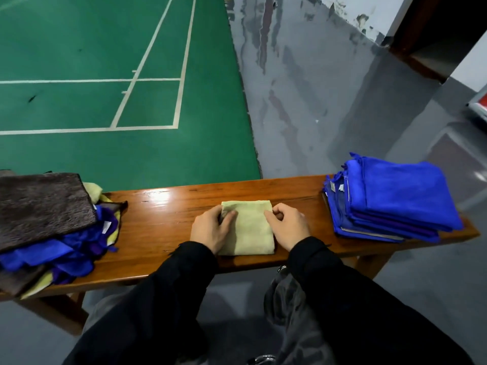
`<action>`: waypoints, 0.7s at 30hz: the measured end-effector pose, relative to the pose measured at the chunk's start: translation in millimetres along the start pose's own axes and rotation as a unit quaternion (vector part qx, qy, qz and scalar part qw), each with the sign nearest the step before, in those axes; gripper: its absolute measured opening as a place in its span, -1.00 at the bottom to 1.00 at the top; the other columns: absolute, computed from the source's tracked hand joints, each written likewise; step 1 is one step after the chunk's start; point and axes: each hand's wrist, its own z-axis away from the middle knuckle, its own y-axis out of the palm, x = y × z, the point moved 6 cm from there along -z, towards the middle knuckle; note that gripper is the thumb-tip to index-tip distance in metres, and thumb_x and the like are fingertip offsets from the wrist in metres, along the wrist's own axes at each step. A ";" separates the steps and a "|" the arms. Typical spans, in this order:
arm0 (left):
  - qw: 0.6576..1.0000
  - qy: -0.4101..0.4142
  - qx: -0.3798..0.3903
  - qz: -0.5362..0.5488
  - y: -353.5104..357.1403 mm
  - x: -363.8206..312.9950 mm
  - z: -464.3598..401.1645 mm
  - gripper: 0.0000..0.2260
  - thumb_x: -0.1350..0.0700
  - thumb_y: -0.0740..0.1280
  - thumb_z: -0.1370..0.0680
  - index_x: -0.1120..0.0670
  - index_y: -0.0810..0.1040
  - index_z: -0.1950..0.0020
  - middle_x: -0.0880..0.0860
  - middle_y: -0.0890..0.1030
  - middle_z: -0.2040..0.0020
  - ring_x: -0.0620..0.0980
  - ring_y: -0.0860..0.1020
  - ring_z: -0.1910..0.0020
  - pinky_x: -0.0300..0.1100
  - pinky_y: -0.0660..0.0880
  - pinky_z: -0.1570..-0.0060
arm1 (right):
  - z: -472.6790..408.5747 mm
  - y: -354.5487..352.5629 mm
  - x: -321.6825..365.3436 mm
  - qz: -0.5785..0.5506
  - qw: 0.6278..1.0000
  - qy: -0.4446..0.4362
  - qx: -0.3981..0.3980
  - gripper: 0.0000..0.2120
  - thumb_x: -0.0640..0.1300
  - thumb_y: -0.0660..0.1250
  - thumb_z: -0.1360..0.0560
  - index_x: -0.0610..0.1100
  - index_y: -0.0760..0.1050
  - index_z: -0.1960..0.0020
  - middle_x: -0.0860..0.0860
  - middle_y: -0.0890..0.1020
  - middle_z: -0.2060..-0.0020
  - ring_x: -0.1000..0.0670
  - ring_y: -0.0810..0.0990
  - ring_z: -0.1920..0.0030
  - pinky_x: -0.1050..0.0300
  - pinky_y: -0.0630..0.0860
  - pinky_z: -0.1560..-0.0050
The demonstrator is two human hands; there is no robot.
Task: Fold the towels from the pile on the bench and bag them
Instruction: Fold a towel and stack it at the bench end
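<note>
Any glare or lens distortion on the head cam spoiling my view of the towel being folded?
Head view: a bright glare patch sits on the bench just beyond the left hand, clear of the yellow towel; wide-angle bending curves the bench edges; the towel and right hand are evenly lit and sharp.

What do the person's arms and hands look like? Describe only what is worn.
Both arms wear long black sleeves of a plain dark fabric that reach the wrists, with no visible logos or markings. The left hand and right hand are bare: no gloves are worn, and no rings or watch can be seen. The fingers are uncovered too.
</note>
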 end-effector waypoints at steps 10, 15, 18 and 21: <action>0.986 -0.060 -0.015 -0.152 19.0 15.1 -32.2 -0.61 -0.27 0.24 -0.57 0.01 0.47 -0.16 0.03 0.51 -0.12 0.07 0.51 -0.09 -0.04 0.48 0.04 | -23.4 21.7 -4.7 0.092 0.995 0.026 -0.034 -0.69 0.29 0.26 -0.52 0.08 0.46 -0.08 0.09 0.54 0.04 -0.04 0.54 0.00 0.01 0.51 0.03; 0.985 -0.070 -0.013 -0.160 32.2 27.1 -23.1 -0.45 -0.24 0.32 -0.53 0.13 0.48 -0.33 0.13 0.43 -0.26 0.14 0.40 -0.21 -0.04 0.37 -0.25 | -20.3 30.0 -5.3 0.128 0.991 0.027 -0.014 -0.68 0.26 0.29 -0.50 0.05 0.49 -0.08 0.05 0.47 -0.06 -0.05 0.49 -0.09 0.01 0.48 -0.08; 0.991 -0.065 -0.021 -0.115 29.4 23.9 -21.1 -0.73 -0.09 0.30 -0.60 0.11 0.52 -0.08 0.11 0.54 -0.10 0.15 0.45 -0.11 -0.06 0.35 -0.09 | -16.2 31.1 1.9 -0.044 0.999 0.027 0.001 -0.79 0.12 0.31 -0.56 -0.02 0.44 -0.01 0.07 0.55 0.09 -0.05 0.54 0.04 0.00 0.49 0.05; 0.992 -0.071 -0.035 0.101 18.6 12.6 -8.4 -0.82 -0.01 0.24 -0.65 0.11 0.41 -0.04 -0.06 0.55 0.13 0.10 0.53 0.10 -0.07 0.42 0.15 | -2.4 17.2 20.9 -0.187 0.982 0.006 -0.011 -0.85 0.01 0.36 -0.57 0.00 0.43 -0.04 0.10 0.61 0.14 0.01 0.60 0.09 0.00 0.53 0.08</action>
